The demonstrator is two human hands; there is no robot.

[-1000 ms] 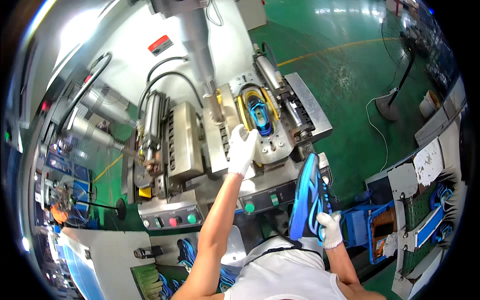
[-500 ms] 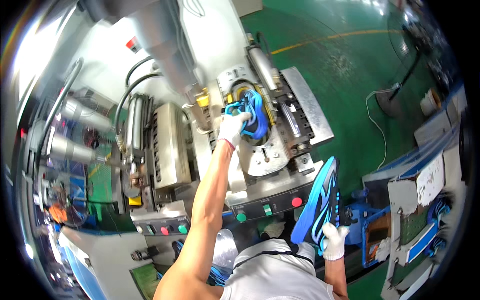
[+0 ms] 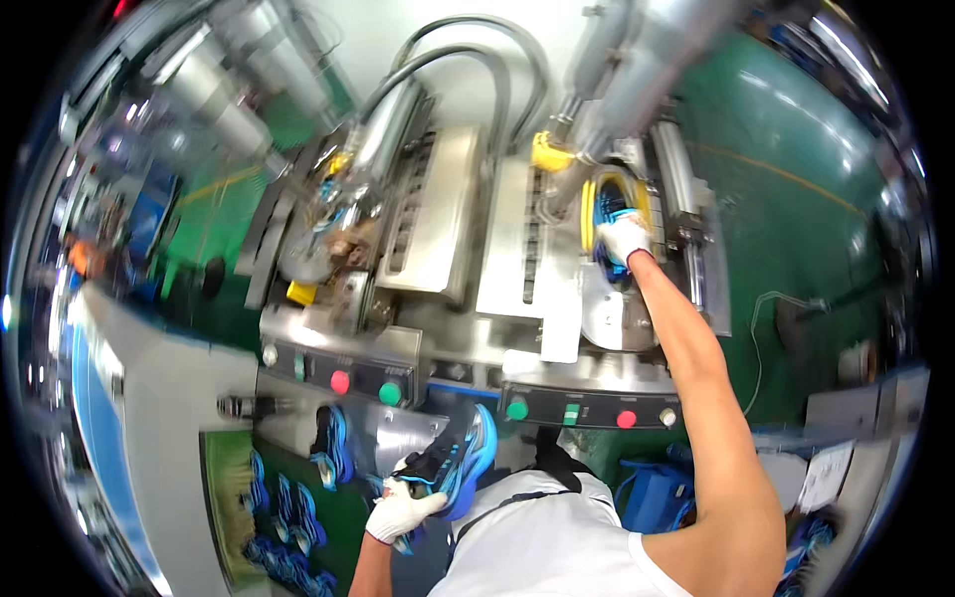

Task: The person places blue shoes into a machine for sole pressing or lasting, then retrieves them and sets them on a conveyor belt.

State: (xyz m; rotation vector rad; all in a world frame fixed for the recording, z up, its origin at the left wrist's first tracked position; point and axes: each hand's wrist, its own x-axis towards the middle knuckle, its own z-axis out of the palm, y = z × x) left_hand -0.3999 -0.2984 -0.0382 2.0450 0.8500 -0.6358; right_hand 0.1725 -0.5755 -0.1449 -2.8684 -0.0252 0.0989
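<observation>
My left hand [image 3: 401, 509], in a white knitted glove, grips a black and blue sports shoe [image 3: 476, 453] low in front of my body, with its blue sole turned to the right. My right hand [image 3: 626, 238], gloved too, reaches far forward into the right station of the press. Its fingers are closed on another dark blue shoe [image 3: 609, 205], which sits between the yellow pads [image 3: 589, 214] of that station. The glove hides part of this shoe. Some blur softens both.
The control panel [image 3: 587, 410] with coloured buttons runs along the machine's front edge. A second station [image 3: 343, 239] with cylinders and hoses stands at left. Several shoes [image 3: 296, 512] lie on a green-lined rack at lower left. A blue bin [image 3: 657, 495] stands lower right.
The view has swung left. My left hand has left the station and now holds a shoe low at left. My right hand, earlier low at right with a shoe, now reaches into the right station.
</observation>
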